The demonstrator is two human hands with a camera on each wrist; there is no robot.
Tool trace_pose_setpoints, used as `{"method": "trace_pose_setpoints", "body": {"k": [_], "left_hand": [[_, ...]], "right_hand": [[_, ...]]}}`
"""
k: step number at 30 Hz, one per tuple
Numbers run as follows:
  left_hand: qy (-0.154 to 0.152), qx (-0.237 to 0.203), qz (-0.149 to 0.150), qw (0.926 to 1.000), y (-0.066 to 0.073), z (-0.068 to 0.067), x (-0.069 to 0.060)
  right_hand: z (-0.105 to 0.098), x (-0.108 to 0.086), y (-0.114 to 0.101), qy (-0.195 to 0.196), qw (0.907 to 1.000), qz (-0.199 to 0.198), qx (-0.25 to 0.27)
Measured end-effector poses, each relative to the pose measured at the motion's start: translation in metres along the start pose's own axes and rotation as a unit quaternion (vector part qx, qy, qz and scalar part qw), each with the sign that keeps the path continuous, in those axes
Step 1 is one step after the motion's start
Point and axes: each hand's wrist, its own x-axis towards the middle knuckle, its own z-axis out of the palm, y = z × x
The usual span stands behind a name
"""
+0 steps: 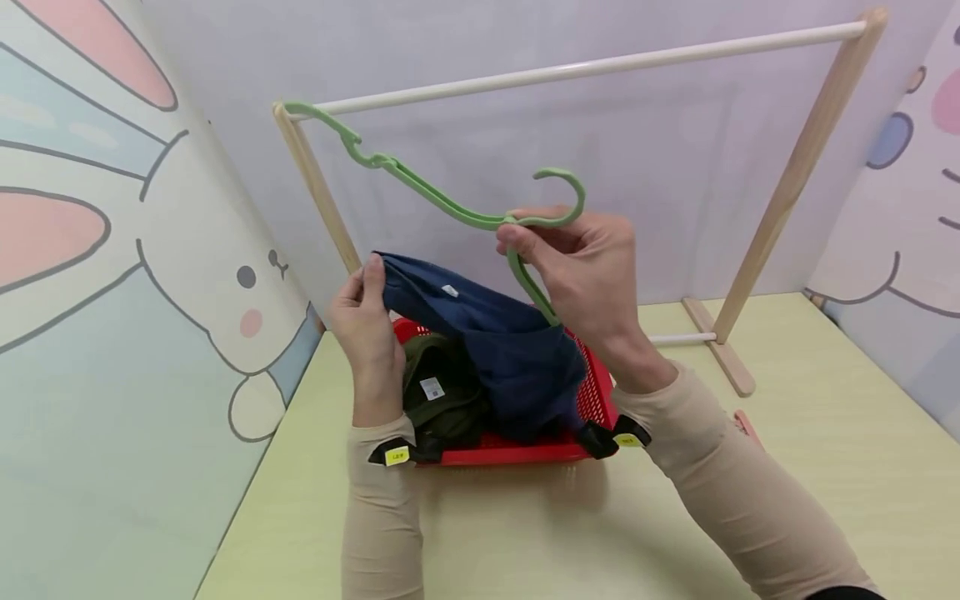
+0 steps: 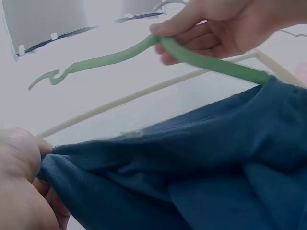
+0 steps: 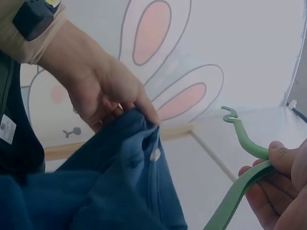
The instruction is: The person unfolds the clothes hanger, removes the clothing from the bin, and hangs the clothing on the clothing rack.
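Note:
My right hand [image 1: 588, 279] grips a green clothes hanger [image 1: 442, 196] at its middle, just below the hook. One hanger arm slants down, its end tucked inside the opening of a dark blue garment [image 1: 525, 375]. The other arm points up and left, outside the cloth, its notched tip seen bare in the left wrist view. With thumb and fingers my left hand [image 1: 367, 333] pinches the left end of the garment's opening and stretches the edge out. A small white label [image 1: 450, 291] shows inside that edge. The garment's lower part hangs over a red basket [image 1: 510, 454].
A dark green garment [image 1: 442, 387] with a white tag lies in the basket. Behind stands a rack with a white rail [image 1: 600, 65] and wooden posts [image 1: 802, 175]. A pink object [image 1: 747, 427] is partly hidden by my right forearm. Rabbit-printed walls [image 1: 225, 250] border the table.

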Motion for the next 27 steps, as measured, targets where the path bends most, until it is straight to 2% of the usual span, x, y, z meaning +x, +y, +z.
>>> {"method": "trace_pose_setpoints", "body": {"k": [5,7,11,15,23,27], "left_hand": [[0.045,-0.027,0.031,0.9981,0.006,-0.011,0.010],[0.050,-0.033,0.042,0.9973,0.008,-0.014,0.011],[0.037,-0.058,0.051,0.9963,0.011,-0.012,0.009],[0.022,-0.072,0.050,0.9959,0.012,-0.008,0.003],[0.063,-0.083,0.060,0.9927,0.014,-0.008,0.002],[0.046,-0.079,0.059,0.9941,0.014,-0.007,0.002]], "right_hand": [[-0.006,-0.002,-0.001,-0.026,0.9996,0.011,-0.007],[-0.007,-0.003,-0.001,-0.041,0.9990,0.014,-0.001],[-0.003,-0.011,0.003,-0.078,0.9964,0.032,0.008],[0.003,-0.021,0.014,-0.103,0.9930,0.056,-0.013],[0.003,-0.032,0.022,-0.131,0.9864,0.097,-0.017],[0.003,-0.029,0.020,-0.126,0.9863,0.106,-0.005]]}}
